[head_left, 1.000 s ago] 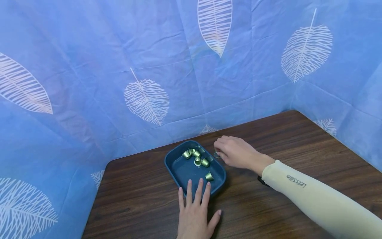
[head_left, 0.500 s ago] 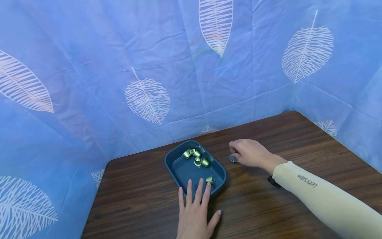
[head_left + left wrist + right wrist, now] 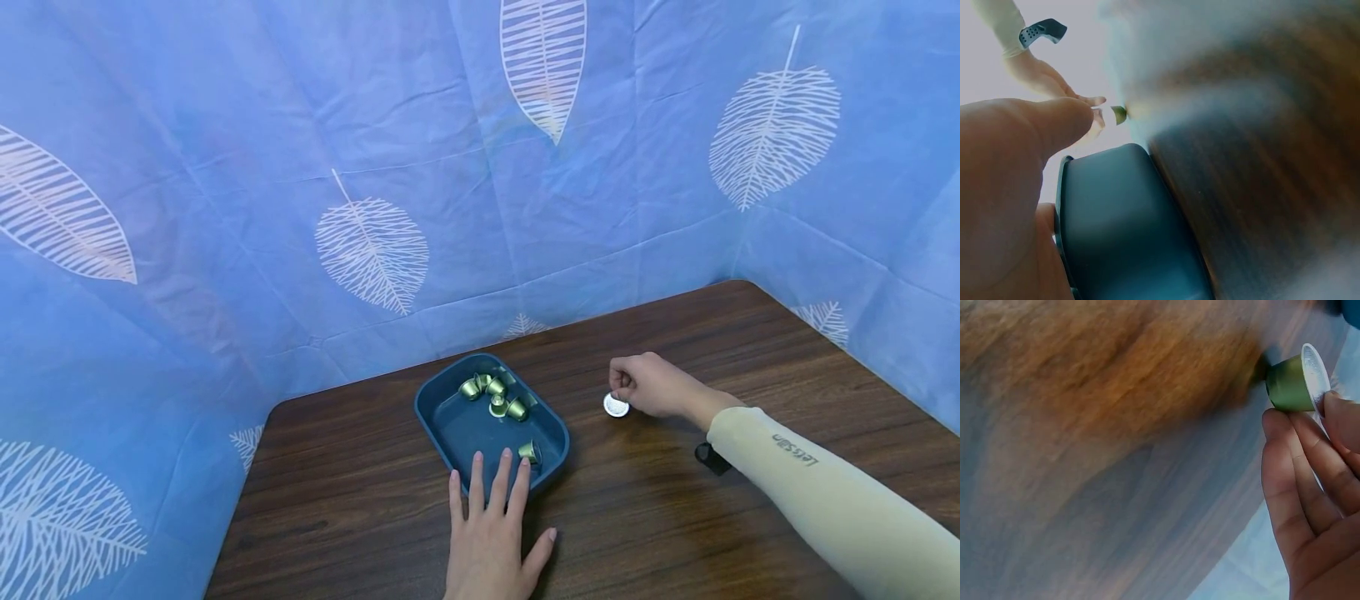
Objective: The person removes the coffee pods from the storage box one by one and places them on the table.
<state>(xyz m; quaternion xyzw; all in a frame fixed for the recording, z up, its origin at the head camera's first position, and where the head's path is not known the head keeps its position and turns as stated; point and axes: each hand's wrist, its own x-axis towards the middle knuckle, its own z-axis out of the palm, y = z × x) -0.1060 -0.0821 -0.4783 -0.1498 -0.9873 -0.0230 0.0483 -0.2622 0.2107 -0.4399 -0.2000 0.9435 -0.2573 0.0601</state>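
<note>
My right hand (image 3: 651, 385) pinches a green coffee capsule (image 3: 1291, 384) by its rim between thumb and fingers. The capsule's silver foil lid (image 3: 617, 406) faces up in the head view, and in the right wrist view its narrow base is close over the wood. My left hand (image 3: 487, 542) lies with straight, spread fingers over the near rim of a dark blue tray (image 3: 450, 446). Inside the tray, several green capsules (image 3: 517, 408) cluster toward the far side. One more capsule (image 3: 529, 452) sits near my left fingertips, partly hidden by them.
The brown wooden table (image 3: 337, 467) extends around the tray, its far edge running along a blue cloth (image 3: 465, 208) printed with white leaves. A light sleeve (image 3: 832, 500) and a black wrist strap (image 3: 711, 458) cover the right arm.
My right hand has moved right, away from the tray, carrying the capsule, whose lid has come to show fully. The capsule near my left fingertips has shifted slightly toward them; the left hand stays put.
</note>
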